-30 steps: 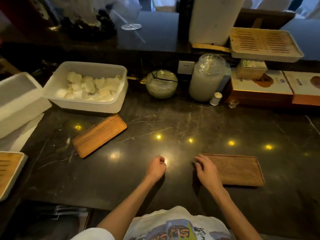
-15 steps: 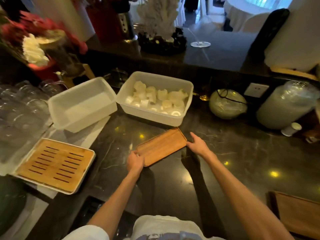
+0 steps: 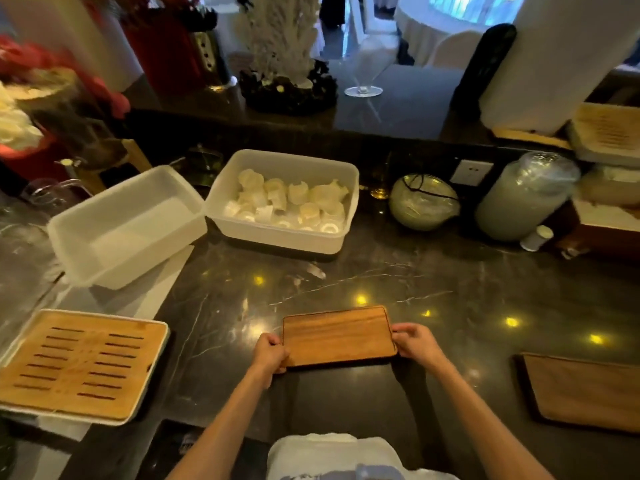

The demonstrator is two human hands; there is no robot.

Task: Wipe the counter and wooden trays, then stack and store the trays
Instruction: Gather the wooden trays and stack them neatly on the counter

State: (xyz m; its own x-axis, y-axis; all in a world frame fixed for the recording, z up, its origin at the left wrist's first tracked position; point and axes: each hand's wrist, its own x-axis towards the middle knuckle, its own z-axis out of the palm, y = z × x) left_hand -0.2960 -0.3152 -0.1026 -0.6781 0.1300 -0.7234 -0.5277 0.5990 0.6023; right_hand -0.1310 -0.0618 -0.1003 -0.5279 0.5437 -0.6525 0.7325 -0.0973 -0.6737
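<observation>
A small wooden tray (image 3: 337, 336) is held level just above the dark marble counter (image 3: 433, 282), in front of me. My left hand (image 3: 270, 353) grips its left short edge and my right hand (image 3: 414, 342) grips its right short edge. A second wooden tray (image 3: 585, 389) lies flat on the counter at the right edge of view, partly cut off.
A slatted bamboo tray in a white frame (image 3: 81, 365) sits at the left. Behind stand an empty white tub (image 3: 124, 225) and a white tub of small cups (image 3: 287, 199). A wrapped bowl (image 3: 424, 200) and a large jar (image 3: 524, 197) line the back wall.
Both hands left the right tray, reached to the angled tray near the tub, took its ends and brought it toward me, now square to the counter edge.
</observation>
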